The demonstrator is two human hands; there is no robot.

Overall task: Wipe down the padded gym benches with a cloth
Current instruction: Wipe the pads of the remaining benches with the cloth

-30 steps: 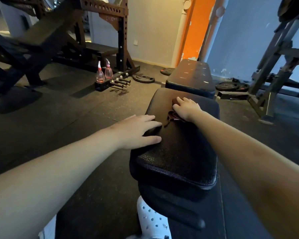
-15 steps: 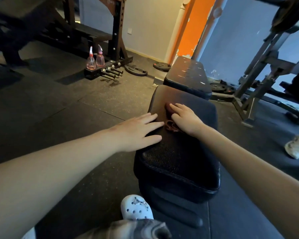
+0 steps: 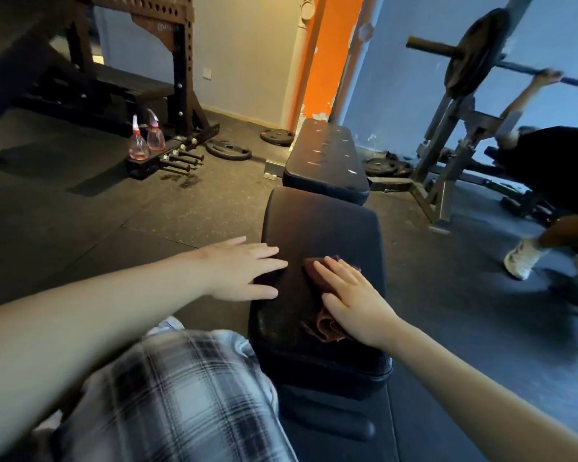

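The person leans over the near bench (image 3: 317,228), a black padded one. The right hand (image 3: 351,301) lies flat on a dark red cloth (image 3: 324,323), with the fingers straight and a little apart, so it presses the cloth and does not grip it. The cloth is on the top of the pad, nearer to the right side, and its wrinkled end shows beside the wrist. The left hand (image 3: 244,271) is open too, with the fingers spread. Its fingertips rest on the left edge of the same pad, and it holds nothing. The two hands are near each other but do not touch.

A plaid trouser leg (image 3: 181,395) is just beside the bench on the left. A second bench (image 3: 324,158) stands behind the first one. Two pink spray bottles (image 3: 147,141) stand on the foot of a rack at the back left, near a weight plate (image 3: 229,150) on the floor. At the right, another person (image 3: 548,155) lies under a barbell (image 3: 474,51).
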